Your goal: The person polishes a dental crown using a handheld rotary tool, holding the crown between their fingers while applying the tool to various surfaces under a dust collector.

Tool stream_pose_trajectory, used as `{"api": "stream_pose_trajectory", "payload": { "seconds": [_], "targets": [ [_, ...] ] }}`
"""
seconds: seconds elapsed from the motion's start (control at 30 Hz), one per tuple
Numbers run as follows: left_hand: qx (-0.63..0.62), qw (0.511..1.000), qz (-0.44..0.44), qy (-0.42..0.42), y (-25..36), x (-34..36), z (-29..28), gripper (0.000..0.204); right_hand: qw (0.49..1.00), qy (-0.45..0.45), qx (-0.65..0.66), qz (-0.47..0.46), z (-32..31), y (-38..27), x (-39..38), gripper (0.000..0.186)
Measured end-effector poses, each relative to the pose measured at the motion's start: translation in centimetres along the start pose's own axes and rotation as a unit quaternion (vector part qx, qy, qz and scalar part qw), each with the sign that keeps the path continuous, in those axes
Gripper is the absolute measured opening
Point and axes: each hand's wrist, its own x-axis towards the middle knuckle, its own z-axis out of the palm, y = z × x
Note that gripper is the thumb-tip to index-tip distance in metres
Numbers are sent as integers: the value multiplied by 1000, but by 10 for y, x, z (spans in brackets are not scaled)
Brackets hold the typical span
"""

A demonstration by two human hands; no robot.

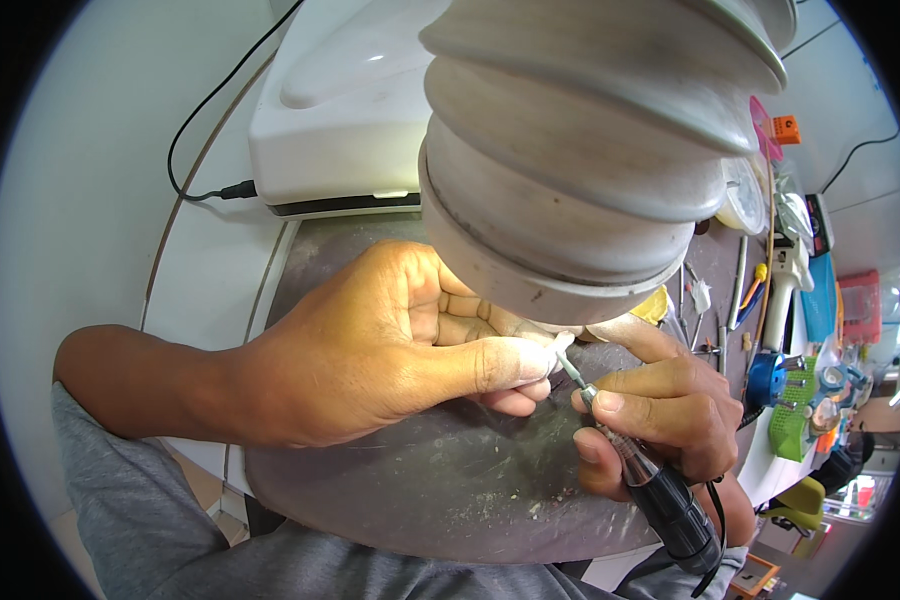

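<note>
My left hand [400, 350] pinches a small whitish piece [562, 341] between thumb and fingertips; the fingers hide most of it, so I cannot tell its exact kind. My right hand [665, 405] is closed round a black and silver rotary handpiece [670, 500], held like a pen and tilted up to the left. Its thin grinding bur [569, 367] meets the whitish piece, or comes very close to it. Pale dust coats the left thumb tip. Both hands are near each other, over a dusty grey work mat [410, 500].
A thick ribbed grey hose [590, 150] hangs just above my hands. Behind the left hand stands a white machine [340, 150] with a black cable [185, 140]. Toward the right are a blue round bur holder [766, 380], a green basket [790, 430] and several slim tools.
</note>
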Motion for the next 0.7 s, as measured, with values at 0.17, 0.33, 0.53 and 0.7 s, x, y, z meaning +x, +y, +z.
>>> {"api": "stream_pose_trajectory", "payload": {
  "seconds": [0.17, 0.33, 0.53, 0.7],
  "targets": [
    [-7, 1000, -6, 8, -1, 0, -1, 30, 1000, -5, 10, -17, 2, 5, -1, 31],
    [2, 1000, -5, -4, -1, 0, -2, 31, 1000, 3, 2, -10, 1, 2, 0, 32],
    [1, 1000, -6, 4, 1, 0, 0, 31, 1000, 3, -2, 6, 0, -2, 0, 30],
    [5, 1000, -4, 8, 1, 1, 0, 31, 999, 11, -19, -31, 3, 4, 1, 24]
  ]
}}
